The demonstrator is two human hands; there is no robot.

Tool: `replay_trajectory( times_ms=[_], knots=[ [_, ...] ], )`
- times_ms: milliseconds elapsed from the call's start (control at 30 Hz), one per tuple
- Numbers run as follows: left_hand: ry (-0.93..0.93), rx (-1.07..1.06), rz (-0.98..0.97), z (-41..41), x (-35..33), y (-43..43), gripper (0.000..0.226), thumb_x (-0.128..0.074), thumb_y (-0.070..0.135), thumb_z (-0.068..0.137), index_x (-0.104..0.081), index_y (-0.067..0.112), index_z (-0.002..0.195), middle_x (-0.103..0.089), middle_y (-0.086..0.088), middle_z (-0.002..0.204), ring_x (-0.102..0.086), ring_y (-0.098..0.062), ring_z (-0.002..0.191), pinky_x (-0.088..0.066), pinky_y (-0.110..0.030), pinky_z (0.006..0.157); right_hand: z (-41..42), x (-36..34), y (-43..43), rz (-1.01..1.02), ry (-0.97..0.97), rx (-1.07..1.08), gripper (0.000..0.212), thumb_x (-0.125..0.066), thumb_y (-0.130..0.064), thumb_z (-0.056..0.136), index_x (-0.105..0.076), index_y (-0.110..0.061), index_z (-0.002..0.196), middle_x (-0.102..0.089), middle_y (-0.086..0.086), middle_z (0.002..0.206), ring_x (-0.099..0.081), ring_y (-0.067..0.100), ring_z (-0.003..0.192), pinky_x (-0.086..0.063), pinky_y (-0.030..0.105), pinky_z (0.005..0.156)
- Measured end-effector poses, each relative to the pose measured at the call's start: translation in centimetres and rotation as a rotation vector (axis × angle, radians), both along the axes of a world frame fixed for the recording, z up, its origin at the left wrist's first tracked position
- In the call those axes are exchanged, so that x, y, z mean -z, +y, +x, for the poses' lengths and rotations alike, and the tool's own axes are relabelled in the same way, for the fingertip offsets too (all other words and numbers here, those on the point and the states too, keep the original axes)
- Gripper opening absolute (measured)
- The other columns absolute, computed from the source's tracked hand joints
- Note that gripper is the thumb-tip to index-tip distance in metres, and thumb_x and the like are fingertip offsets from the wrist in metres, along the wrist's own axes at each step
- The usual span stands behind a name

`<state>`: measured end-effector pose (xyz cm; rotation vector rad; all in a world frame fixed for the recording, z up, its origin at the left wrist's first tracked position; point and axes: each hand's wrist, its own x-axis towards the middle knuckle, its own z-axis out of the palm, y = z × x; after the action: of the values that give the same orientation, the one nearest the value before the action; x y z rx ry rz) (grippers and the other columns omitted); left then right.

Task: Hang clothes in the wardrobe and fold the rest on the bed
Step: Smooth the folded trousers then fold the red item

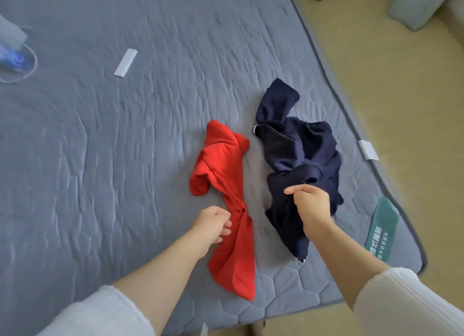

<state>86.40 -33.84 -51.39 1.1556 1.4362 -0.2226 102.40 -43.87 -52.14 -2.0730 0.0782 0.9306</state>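
2 pieces of clothing lie on the bed [125,160], side by side near its right-hand corner and not quite touching. The red garment [226,165] is a long twisted strip. Its long axis runs from the near edge of the mattress straight away from the person, with a loose end bunched at the far end. The left hand [213,222] comes at it from the left, about halfway along. Its fingers are curled in and pinch the cloth right at the twist.

The navy garment [301,147] is a crumpled heap just to the right, with 1 end trailing off toward the far side. The right hand [311,207] sits on the near part of the heap, fingers closed around a fold and thumb pointing left.

Each hand has the piece on its own side, so neither arm needs to cross. My guess is that the red one has to be lifted or pulled along its length to get the twist out. The navy one needs shaking open before anyone can tell whether to hang or fold it. No hanger or wardrobe is in view.
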Motion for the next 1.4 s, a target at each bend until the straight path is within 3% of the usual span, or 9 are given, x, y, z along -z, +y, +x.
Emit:
replay_trajectory(
  times_ms=[200, 400, 500, 633, 767, 967, 1100, 1267, 1400],
  knots=[
    [-0.157, 0.132, 0.169, -5.1, -8.8, 2.9, 0.022, -0.061, 0.004, 0.082, -0.053, 0.023, 0.089, -0.057, 0.005, 0.082, -0.056, -0.013, 0.076, -0.041, -0.018, 0.057, -4.6, -12.1, 6.5, 0.295, 0.072, 0.064, 0.04, -0.035, 0.01, 0.075, -0.057, -0.017, 0.054, -0.043, 0.0, 0.054, -0.03, 0.013, 0.052, -0.024, 0.024, 0.048],
    [-0.456, 0.304, 0.278, -12.1, -18.3, 6.6, 0.085, -0.082, 0.011, 0.065, -0.031, 0.031, 0.13, -0.044, 0.019, 0.123, -0.051, -0.006, 0.113, -0.049, -0.012, 0.079, -11.9, -24.0, 12.7, 0.641, 0.085, -0.039, 0.052, -0.035, 0.008, 0.072, -0.058, -0.022, 0.037, -0.054, -0.016, 0.046, -0.045, 0.012, 0.062, -0.036, 0.022, 0.059],
    [-0.552, 0.277, 0.533, -13.7, -23.2, 8.5, 0.073, -0.081, 0.009, 0.068, -0.038, 0.026, 0.125, -0.054, 0.018, 0.113, -0.056, 0.006, 0.1, -0.045, -0.005, 0.076, -15.9, -29.0, 14.7, 0.738, 0.092, -0.108, 0.048, -0.038, 0.005, 0.072, -0.063, -0.022, 0.042, -0.063, -0.014, 0.056, -0.054, 0.014, 0.077, -0.042, 0.023, 0.069],
    [-0.487, 0.163, 0.695, -16.8, -28.9, 11.0, 0.018, -0.054, 0.019, 0.088, -0.061, 0.034, 0.096, -0.067, 0.016, 0.093, -0.062, -0.005, 0.091, -0.048, -0.021, 0.074, -20.0, -34.5, 15.9, 0.855, 0.136, -0.211, 0.04, -0.044, 0.002, 0.075, -0.074, -0.021, 0.06, -0.068, -0.001, 0.073, -0.06, 0.019, 0.083, -0.047, 0.027, 0.068],
    [-0.472, -0.179, 0.77, -18.8, -34.4, 13.2, 0.028, -0.046, 0.009, 0.089, -0.061, 0.026, 0.072, -0.063, 0.011, 0.071, -0.056, -0.008, 0.069, -0.044, -0.017, 0.054, -21.3, -39.0, 16.1, 1.006, 0.237, -0.212, 0.038, -0.04, 0.001, 0.086, -0.063, -0.013, 0.113, -0.063, 0.008, 0.068, -0.058, 0.021, 0.06, -0.042, 0.023, 0.053],
    [-0.628, -0.738, 0.37, -17.8, -42.4, 15.8, 0.025, -0.053, 0.011, 0.088, -0.059, 0.008, 0.112, -0.063, -0.01, 0.096, -0.057, -0.025, 0.082, -0.046, -0.032, 0.072, -23.4, -42.4, 16.0, 0.969, 0.227, -0.538, 0.046, -0.051, -0.011, 0.089, -0.04, -0.024, 0.132, -0.063, 0.001, 0.104, -0.06, 0.016, 0.09, -0.047, 0.027, 0.073],
    [-0.785, -0.768, 0.251, -17.9, -46.8, 16.3, 0.012, -0.052, 0.016, 0.091, -0.061, 0.009, 0.088, -0.064, -0.007, 0.084, -0.058, -0.021, 0.071, -0.049, -0.032, 0.075, -23.6, -43.9, 16.7, 0.811, -0.077, -0.791, 0.067, -0.065, -0.024, 0.086, -0.028, -0.029, 0.141, -0.048, -0.008, 0.133, -0.055, 0.008, 0.111, -0.044, 0.02, 0.081],
    [-0.92, -0.772, 0.225, -19.0, -51.0, 16.8, 0.016, -0.054, 0.01, 0.091, -0.056, 0.009, 0.075, -0.058, -0.002, 0.071, -0.055, -0.015, 0.061, -0.049, -0.026, 0.062, -24.3, -45.3, 17.3, 0.718, -0.223, -1.151, 0.044, -0.076, -0.023, 0.075, -0.051, -0.035, 0.11, -0.065, -0.015, 0.105, -0.064, 0.002, 0.094, -0.051, 0.016, 0.078],
    [-0.881, -0.711, 0.28, -20.0, -51.6, 16.7, 0.021, -0.057, 0.012, 0.09, -0.054, 0.009, 0.069, -0.06, -0.002, 0.059, -0.054, -0.014, 0.061, -0.046, -0.025, 0.06, -24.7, -44.8, 18.1, 0.636, -0.454, -0.954, 0.014, -0.065, -0.021, 0.083, -0.063, -0.014, 0.096, -0.069, 0.004, 0.094, -0.066, 0.019, 0.087, -0.053, 0.032, 0.083]
  ],
)
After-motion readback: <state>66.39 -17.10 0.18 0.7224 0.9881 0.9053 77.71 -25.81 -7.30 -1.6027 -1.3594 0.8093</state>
